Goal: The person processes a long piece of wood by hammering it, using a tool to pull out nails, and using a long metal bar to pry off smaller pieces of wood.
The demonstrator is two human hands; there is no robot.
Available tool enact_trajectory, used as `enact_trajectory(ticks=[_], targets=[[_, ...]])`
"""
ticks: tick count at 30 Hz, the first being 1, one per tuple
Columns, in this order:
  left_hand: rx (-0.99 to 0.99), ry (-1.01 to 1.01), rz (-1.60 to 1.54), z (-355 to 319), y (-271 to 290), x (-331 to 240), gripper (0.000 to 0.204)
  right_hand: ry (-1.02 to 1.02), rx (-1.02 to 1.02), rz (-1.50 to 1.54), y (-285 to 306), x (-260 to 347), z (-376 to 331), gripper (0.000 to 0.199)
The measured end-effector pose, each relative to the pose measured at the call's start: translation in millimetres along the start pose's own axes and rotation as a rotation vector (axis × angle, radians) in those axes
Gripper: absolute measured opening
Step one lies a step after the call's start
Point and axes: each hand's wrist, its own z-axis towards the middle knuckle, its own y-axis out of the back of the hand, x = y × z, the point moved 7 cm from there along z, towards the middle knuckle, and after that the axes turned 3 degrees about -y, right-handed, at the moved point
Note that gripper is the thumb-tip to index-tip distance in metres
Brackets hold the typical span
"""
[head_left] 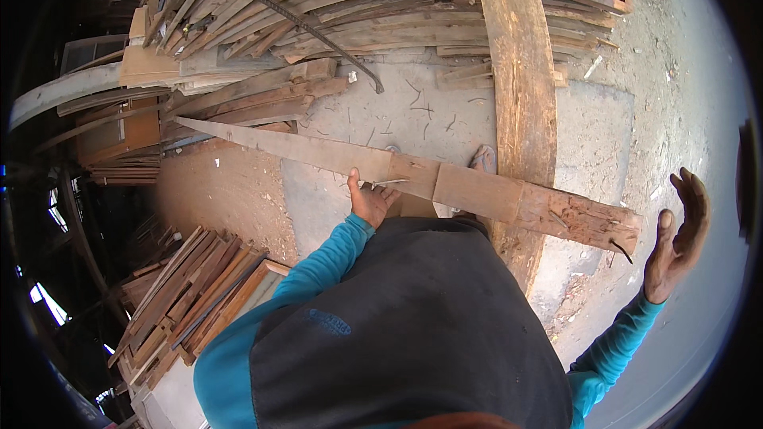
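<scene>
Step in hand: you appear to be steadying the plank (465, 187) across the beam (522, 71), its nailed end toward the right.
Next move: it would seem to call for a sure left hold, with your right side kept off the bent nail (621, 251).
Plank: one, running from the left of the frame, through the centre, to the right, and crossing over the beam.
Left grip (371, 203): at centre, thumb against the plank's face, fingers spread at its lower edge; you cannot tell here how firmly it closes.
Right grip (678, 246): at far right, wide, holding nothing, just beyond the plank's end.
Beam: one, from the top edge down to right of centre.
Bent nail: one plainly visible, projecting at the plank's right end.
Bar (326, 46): one, dark, upper centre-left.
Wood stacks: two main ones, upper left (381, 20) and lower left (199, 294); pieces too overlapped to count.
Floor bits (416, 95): several, thin and dark, upper centre; too small to count surely.
</scene>
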Motion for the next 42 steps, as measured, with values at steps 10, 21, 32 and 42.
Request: enact_trajectory(ticks=[10,21,32,42], targets=[[0.308,0.166,0.551,-9.6,78.2,-50.9,0.104,0.166,-0.016,0.227,-140.6,169.2,-77.8,0.095],[0.465,-0.351,1.212,17.1,209.2,-195.4,0.052,-0.028,0.162,0.158,-342.5,323.1,-176.2,0.082],[0.341,-0.368,0.712,69.8,214.0,-226.2,0.046,0.095,0.448,-0.264,-458.7,289.5,-191.7,0.075],[0.285,-0.502,0.551,95.1,190.5,-311.5,0.045,0.183,0.493,-0.38,-475.2,299.6,-189.6,0.05]])
